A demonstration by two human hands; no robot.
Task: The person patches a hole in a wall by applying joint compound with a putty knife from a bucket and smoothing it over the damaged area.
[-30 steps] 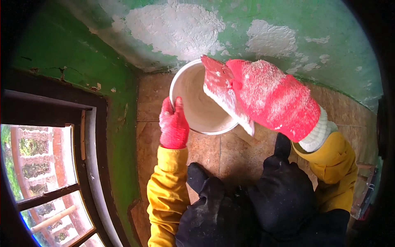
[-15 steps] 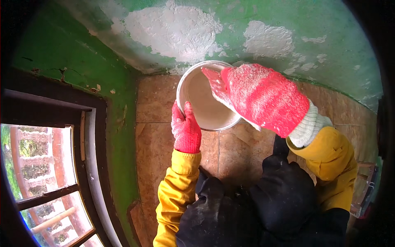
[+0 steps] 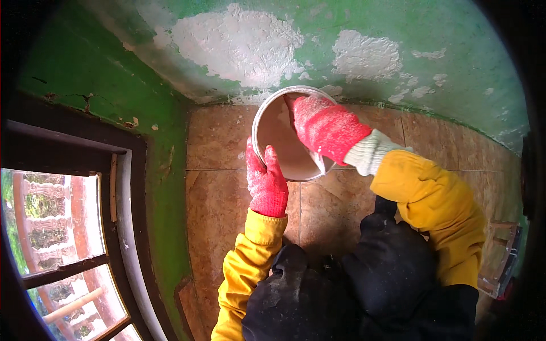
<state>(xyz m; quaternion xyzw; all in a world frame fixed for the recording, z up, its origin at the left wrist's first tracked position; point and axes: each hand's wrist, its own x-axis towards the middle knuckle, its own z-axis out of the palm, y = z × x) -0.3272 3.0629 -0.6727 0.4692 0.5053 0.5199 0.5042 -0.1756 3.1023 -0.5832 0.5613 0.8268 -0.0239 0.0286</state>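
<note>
A round white bucket [image 3: 257, 125] with pale, wet-looking paste [image 3: 290, 150] inside tilts above the tiled floor, in front of me. My left hand [image 3: 267, 184], in a red work glove with white smears, grips its near left side, thumb at the rim. From the right, my right hand [image 3: 324, 125], gloved in red with a white cuff, reaches into the bucket. Its fingers are closed round a putty knife [image 3: 317, 162], whose paste-coated white edge shows below the glove. The handle and most of the blade are hidden by the hand.
A green wall [image 3: 455, 62] with white filled patches [image 3: 239, 48] rises just beyond the bucket. To the left are a dark window frame [image 3: 128, 193] and glass panes. Brown tiles [image 3: 216, 199] cover the floor. A small wooden-framed object [image 3: 500, 256] lies at the far right.
My right hand has moved left and down, deeper into the bucket, with the putty knife. The bucket and my left hand have shifted slightly to the right.
</note>
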